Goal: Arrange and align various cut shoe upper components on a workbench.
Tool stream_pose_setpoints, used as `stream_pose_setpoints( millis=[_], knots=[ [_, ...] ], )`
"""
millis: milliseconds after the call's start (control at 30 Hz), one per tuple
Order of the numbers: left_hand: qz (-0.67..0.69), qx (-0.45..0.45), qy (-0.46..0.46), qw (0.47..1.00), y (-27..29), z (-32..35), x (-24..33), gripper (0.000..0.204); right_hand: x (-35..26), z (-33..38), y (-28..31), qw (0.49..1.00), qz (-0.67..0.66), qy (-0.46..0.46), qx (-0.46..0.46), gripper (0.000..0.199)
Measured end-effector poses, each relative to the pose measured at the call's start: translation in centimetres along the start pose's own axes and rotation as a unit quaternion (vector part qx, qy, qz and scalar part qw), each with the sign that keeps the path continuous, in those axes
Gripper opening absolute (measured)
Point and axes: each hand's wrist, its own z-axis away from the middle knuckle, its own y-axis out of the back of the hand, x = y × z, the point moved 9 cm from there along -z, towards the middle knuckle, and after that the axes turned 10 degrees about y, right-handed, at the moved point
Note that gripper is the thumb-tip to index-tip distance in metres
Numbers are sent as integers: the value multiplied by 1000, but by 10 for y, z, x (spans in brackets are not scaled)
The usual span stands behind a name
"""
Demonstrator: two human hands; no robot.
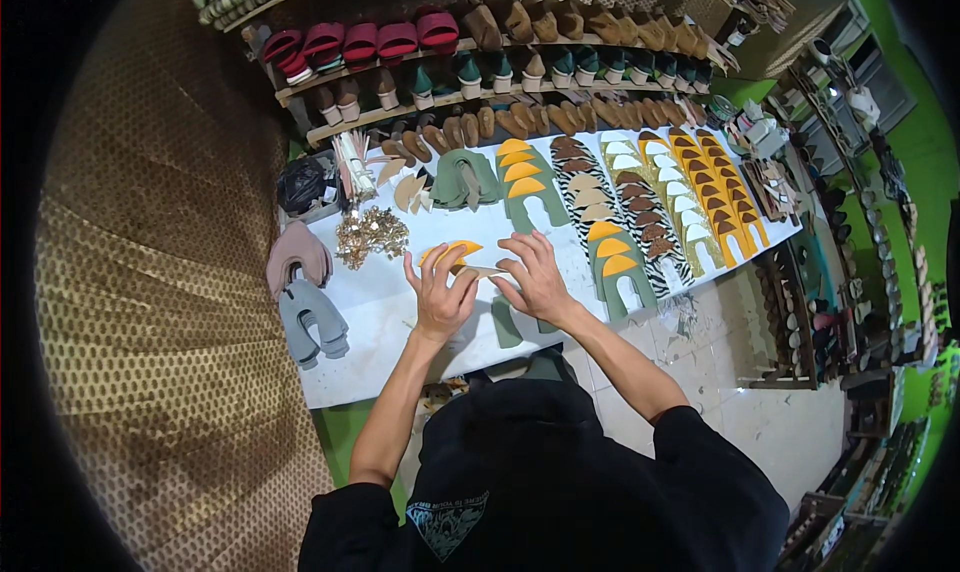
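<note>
A thin, pale tan pointed piece (484,270) is held up between my two hands above the table. My left hand (441,300) pinches its left end between thumb and fingers. At the other end, the thumb and forefinger of my right hand (540,280) close on the tip. Just beyond my left fingers lie yellow half-moon pieces (462,247), partly covered by the hand. Below my right hand is a green U-shaped piece (507,324), partly hidden by the hand and wrist. Whether the tan piece is leather or another sheet material, I cannot tell.
The white table (375,347) carries rows of shoe-upper pieces (640,212) on the right. A pile of gold-coloured bits (372,237) lies left, near grey U-shaped pieces (312,322) and a green stack (466,179). Shelves of shoe forms (500,72) stand behind.
</note>
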Motion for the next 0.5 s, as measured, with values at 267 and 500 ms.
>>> stream_pose_setpoints(
  millis=[267, 500],
  knots=[
    [89, -36, 103, 990, -37, -22, -8, 14, 54, -2, 12, 991, -122, -50, -32, 13],
    [175, -114, 266, 941, -98, -38, -18, 8, 107, 2, 32, 984, -133, -70, -91, 18]
  ],
)
